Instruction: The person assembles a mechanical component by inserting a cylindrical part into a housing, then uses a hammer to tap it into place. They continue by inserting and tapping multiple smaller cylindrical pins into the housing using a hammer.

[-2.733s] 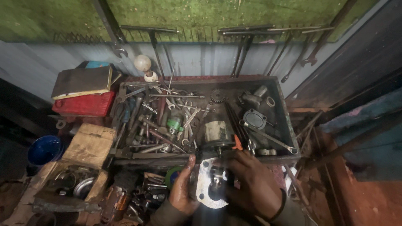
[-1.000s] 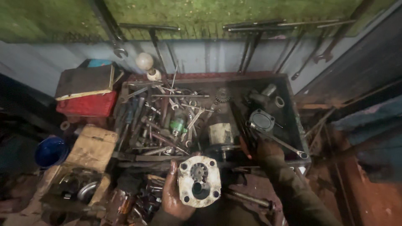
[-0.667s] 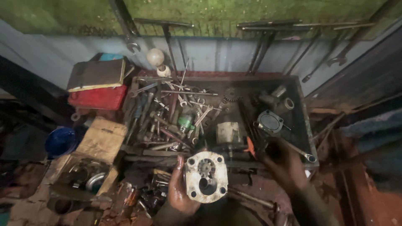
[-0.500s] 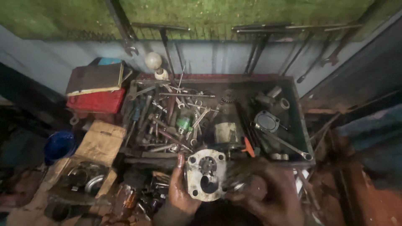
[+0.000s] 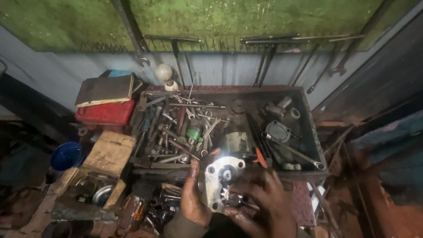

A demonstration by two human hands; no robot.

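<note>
Both hands, left hand [image 5: 192,198] and right hand [image 5: 260,200], grip a pump housing [image 5: 220,180] (greasy) above a cluttered tool tray [image 5: 308,128].

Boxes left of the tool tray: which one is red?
The red box under the dark book, by the wall. The wooden box nearer the person is plain brown.

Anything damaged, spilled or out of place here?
No clear damage or spill. The tray is a loose heap of wrenches and parts. The left hand holds a pump housing; the right hand touches its gear.
</note>
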